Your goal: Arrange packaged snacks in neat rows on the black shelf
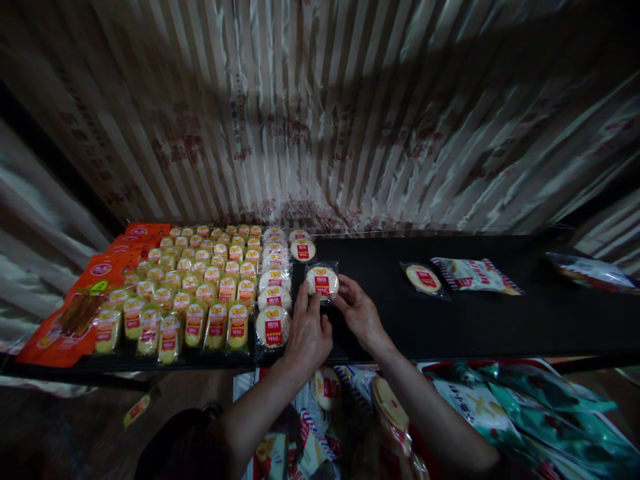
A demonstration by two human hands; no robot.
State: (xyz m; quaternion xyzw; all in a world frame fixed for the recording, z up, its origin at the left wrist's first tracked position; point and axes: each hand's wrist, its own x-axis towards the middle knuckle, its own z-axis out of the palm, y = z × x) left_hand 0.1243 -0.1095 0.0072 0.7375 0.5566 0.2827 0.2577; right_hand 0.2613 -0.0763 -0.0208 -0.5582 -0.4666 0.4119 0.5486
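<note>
Between my two hands is a round white cracker in a clear wrapper [323,283], with a red label, over the black shelf [370,260]. My left hand [307,333] has its fingertips on the wrapper's lower left edge. My right hand [361,312] pinches the wrapper's right edge between thumb and fingers. Just left stands a column of similar wrapped crackers [273,327], overlapping front to back. Behind the held one, two more wrapped crackers [303,249] begin another column.
Rows of small yellow packs [216,325] and orange bags [65,327] fill the shelf's left part. Rightward lie a single cracker [423,279], a white packet [477,275] and a shiny bag [593,270]. Below are loose snacks and green bags [530,407]. A striped curtain [320,120] hangs behind.
</note>
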